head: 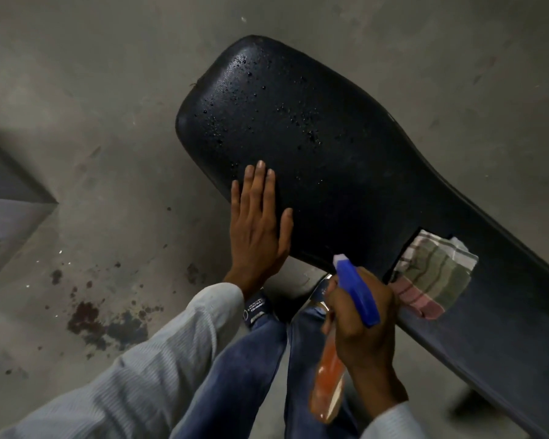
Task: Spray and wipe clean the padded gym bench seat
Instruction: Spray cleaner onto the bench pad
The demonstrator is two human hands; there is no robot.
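With droplets beading the seat (298,128), my left hand (260,229) lay flat on it, my right hand (358,315) gripped the spray bottle (346,331), and the cloth (431,277) beside it waited unused.

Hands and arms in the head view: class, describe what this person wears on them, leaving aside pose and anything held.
Both arms are in long, light grey-white ribbed sleeves ending at the wrists. The left hand is bare, with a dark wristband bearing white lettering below it. The right hand is bare too; no gloves, rings or watch show.
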